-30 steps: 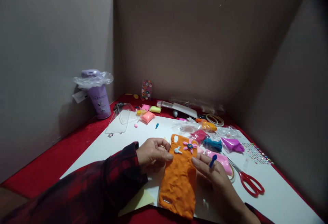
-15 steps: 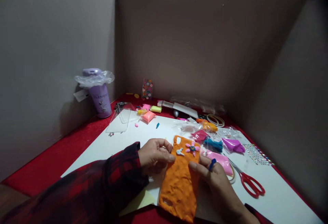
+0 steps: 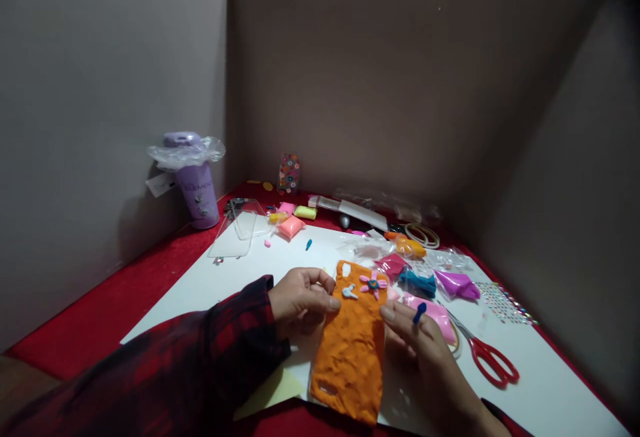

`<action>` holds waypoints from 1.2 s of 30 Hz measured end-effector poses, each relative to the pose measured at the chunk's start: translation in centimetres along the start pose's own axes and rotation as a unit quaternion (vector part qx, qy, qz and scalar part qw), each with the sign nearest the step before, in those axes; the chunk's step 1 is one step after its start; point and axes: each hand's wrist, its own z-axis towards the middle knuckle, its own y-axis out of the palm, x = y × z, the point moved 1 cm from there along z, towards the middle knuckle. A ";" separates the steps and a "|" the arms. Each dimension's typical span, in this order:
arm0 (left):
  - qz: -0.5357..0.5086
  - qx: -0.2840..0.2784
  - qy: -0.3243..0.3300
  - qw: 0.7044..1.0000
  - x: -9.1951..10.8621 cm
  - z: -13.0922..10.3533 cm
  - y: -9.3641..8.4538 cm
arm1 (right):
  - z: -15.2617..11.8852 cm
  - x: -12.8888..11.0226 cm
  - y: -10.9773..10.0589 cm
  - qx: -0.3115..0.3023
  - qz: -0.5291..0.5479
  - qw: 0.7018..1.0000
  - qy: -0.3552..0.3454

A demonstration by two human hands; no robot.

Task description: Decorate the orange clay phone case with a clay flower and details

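Note:
A phone case [image 3: 347,350] covered in lumpy orange clay tilts toward me at the front of the white sheet. Near its top sit a pink clay flower [image 3: 373,285] with a blue centre and a small pale-blue clay piece [image 3: 349,291]. My left hand [image 3: 305,300] pinches the upper left edge, thumb on the front. At the right edge, my right hand [image 3: 417,337] grips with its thumb tip on the rim; its other fingers are partly hidden. A dark blue ring-like piece [image 3: 420,312] is on one right finger.
Red-handled scissors [image 3: 493,360] lie right, near a gem sticker sheet [image 3: 507,303]. Bagged clay, including a purple pack [image 3: 456,285], is beyond my right hand. A clear case [image 3: 235,233] and purple tumbler [image 3: 197,190] stand left; a decorated case [image 3: 289,173] leans at the back.
My right thumb has slid from the front of the case outward to its right edge. The case has shifted slightly up and left. My left hand keeps its hold.

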 end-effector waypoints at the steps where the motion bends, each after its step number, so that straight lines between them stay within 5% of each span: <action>1: -0.002 0.002 0.002 1.000 0.0 0.0 0.0 | 0.0 -0.1 0.0 0.007 0.003 1.000 -0.004; 16: 0.004 0.016 0.002 1.000 0.0 0.1 0.1 | -0.1 -0.3 0.3 -0.020 0.037 0.999 -0.007; 28: -0.011 -0.055 0.006 0.998 0.0 -0.1 -0.5 | -0.1 -0.3 0.6 -0.070 0.092 0.993 -0.001; 36: -0.041 -0.044 -0.036 0.998 0.1 -0.3 -0.2 | -0.3 -0.6 1.2 -0.074 0.084 0.994 0.000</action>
